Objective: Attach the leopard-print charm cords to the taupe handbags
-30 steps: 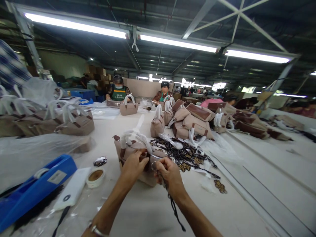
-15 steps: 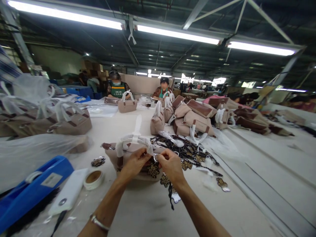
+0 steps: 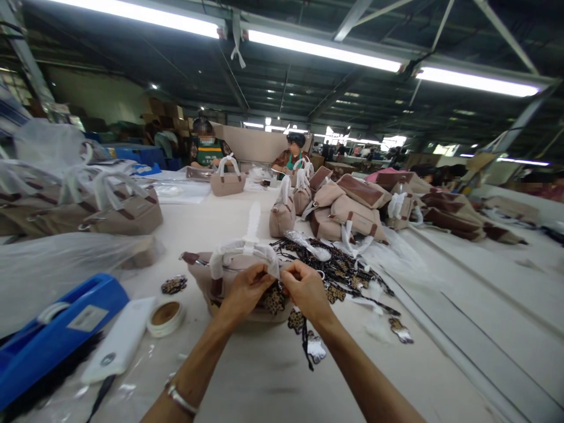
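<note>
A beige handbag [image 3: 200, 288] with brown trim stands upright before me, its handles [image 3: 233, 249] wrapped in white padding. My left hand [image 3: 249, 291] is closed in a pinch at the bag's right side, with a leopard-print flower charm [image 3: 275, 298] hanging just under its fingertips. Close beside it, my right hand [image 3: 306, 288] is pinched too, near the end of the wrapped handle; what lies between its fingers is hidden. More leopard-print charms [image 3: 335, 292] with black cords lie heaped behind and to the right of that hand.
At left are a blue tape dispenser [image 3: 70, 335], a white device [image 3: 118, 341] and a tape roll [image 3: 166, 319]. Wrapped handbags [image 3: 127, 214] line the far left; a pile of bags [image 3: 356, 211] lies at the back right. Two people [image 3: 207, 150] sit across the table.
The metal ring seen between my fingers is now covered. My hands have drawn slightly closer together at the handle's right end. The view has shifted a little.
</note>
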A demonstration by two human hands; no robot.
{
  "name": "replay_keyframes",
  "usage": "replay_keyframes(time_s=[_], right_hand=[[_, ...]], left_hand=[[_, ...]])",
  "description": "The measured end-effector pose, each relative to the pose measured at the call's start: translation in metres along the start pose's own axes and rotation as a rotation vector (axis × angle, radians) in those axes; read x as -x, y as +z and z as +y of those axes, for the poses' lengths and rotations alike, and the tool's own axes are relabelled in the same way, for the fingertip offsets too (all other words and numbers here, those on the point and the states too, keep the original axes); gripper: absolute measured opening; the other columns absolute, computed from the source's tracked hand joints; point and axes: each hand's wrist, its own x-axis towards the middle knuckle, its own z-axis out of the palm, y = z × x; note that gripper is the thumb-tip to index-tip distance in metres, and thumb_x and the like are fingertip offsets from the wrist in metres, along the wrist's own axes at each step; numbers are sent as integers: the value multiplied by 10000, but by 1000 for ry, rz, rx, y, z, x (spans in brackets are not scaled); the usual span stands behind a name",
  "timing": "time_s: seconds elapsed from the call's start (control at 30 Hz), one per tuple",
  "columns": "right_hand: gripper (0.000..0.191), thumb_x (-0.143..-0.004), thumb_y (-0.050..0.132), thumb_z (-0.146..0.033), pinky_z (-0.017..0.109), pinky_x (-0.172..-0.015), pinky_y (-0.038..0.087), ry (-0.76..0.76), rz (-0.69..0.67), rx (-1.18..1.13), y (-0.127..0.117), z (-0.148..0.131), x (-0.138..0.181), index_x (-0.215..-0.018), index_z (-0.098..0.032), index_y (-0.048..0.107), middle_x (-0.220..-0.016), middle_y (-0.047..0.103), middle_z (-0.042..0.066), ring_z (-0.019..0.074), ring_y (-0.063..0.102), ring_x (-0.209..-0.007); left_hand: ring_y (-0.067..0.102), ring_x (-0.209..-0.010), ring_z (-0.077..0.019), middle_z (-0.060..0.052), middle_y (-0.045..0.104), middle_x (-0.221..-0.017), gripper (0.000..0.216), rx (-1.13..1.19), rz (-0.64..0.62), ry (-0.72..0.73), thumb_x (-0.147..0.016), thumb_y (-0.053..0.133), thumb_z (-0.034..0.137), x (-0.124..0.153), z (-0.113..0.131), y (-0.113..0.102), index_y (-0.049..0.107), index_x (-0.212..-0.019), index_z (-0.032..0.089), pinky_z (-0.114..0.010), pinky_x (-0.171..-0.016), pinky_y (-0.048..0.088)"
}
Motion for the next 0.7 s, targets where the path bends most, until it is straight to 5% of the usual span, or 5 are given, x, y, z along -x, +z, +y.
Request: replay_keyframes(time_s=[0.13, 0.33, 0.5, 0.7], right_hand=[[150, -773, 546, -328, 197, -344, 266, 140, -34, -124, 4, -2, 1, -696, -200, 542, -471, 534, -65, 95, 406, -346], [174, -794, 546, -295, 234, -520, 395, -61, 178, 69, 14, -1, 8, -644, -207, 558, -572, 584, -27, 135, 518, -539], [234, -824, 524, -389, 239, -407, 333, 111, 143, -135, 23, 9, 9, -676, -208, 544, -517, 541, -46, 120, 431, -410], [223, -822, 550, -369, 248, -565, 409, 10, 260, -42, 27, 10, 4, -691, -190, 573, -642, 609, -2, 153, 527, -611]], left_hand=[[463, -632, -143, 41, 515, -635, 217, -40, 79, 18, -807, 599, 371, 3, 2, 3, 583, -694, 186, -223, -583, 366], [461, -620, -138, 53, 505, -617, 240, -99, 203, 61, -817, 582, 348, 7, 3, 12, 521, -638, 202, -220, -586, 358], [487, -595, -142, 57, 517, -589, 216, -166, 350, 50, -821, 585, 316, 13, 3, 22, 525, -642, 210, -231, -586, 353], [558, -668, -179, 14, 630, -696, 193, -190, 468, 45, -848, 563, 362, 15, 2, 38, 594, -732, 212, -256, -662, 395]])
